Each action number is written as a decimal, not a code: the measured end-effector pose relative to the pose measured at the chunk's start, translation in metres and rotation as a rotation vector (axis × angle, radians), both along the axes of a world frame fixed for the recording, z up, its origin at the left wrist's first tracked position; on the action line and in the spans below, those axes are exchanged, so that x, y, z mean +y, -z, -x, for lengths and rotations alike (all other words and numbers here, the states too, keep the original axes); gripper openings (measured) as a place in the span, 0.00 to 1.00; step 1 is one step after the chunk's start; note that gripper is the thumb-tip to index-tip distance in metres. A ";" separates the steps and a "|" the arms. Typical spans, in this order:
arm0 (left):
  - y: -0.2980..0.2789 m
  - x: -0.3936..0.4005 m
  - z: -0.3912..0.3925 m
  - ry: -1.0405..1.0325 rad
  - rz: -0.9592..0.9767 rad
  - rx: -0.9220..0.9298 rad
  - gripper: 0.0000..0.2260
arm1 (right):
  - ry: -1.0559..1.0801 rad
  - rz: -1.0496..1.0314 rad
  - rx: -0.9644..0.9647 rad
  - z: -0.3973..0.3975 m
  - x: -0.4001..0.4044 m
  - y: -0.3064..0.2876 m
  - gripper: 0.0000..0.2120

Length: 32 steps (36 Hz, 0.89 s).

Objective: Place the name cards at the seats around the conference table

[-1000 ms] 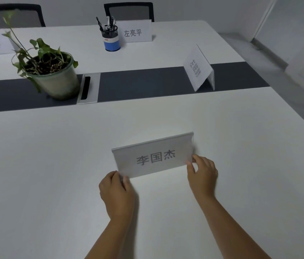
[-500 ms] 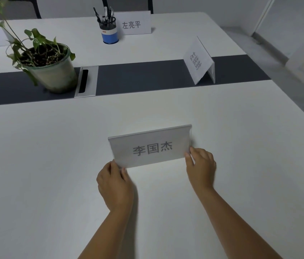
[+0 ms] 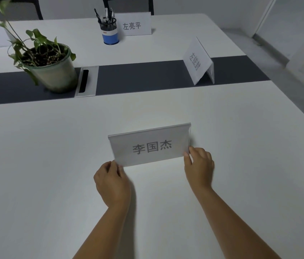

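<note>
Card stands upright on desk, near half, toward the right edge. Left hand pinches its lower-left corner, right hand its lower-right; fingers clamped on card.

The table top is smooth and matt white, with a matt dark grey strip down its middle. Set in the strip is a cable hatch of brushed silvery metal. The near name card looks like white paper behind clear, slightly glossy plastic; the folded card on the strip looks the same. The plant pot is cloudy, translucent plastic, holding rough dark soil. The pen cup is black wire mesh above a glossy blue base.
</note>
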<state>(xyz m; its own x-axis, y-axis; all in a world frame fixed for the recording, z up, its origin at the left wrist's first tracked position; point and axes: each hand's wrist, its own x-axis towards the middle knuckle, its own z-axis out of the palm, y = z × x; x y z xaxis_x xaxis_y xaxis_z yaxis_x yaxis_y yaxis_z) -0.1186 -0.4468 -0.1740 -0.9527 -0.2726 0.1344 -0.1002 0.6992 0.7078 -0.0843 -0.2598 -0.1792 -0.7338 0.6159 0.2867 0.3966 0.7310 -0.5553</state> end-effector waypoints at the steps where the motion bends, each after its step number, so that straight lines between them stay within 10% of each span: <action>1: 0.000 0.000 0.000 0.000 0.005 -0.004 0.07 | 0.000 0.003 -0.005 0.000 0.000 0.001 0.08; 32: -0.007 -0.009 -0.013 0.089 -0.051 -0.090 0.05 | -0.040 0.250 -0.005 -0.023 0.000 -0.009 0.16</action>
<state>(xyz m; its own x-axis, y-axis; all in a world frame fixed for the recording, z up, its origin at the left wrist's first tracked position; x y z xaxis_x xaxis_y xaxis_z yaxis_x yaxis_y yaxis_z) -0.1056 -0.4555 -0.1669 -0.9809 -0.1911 0.0352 -0.1045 0.6717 0.7334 -0.0618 -0.2593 -0.1705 -0.7601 0.6376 0.1250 0.3736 0.5863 -0.7188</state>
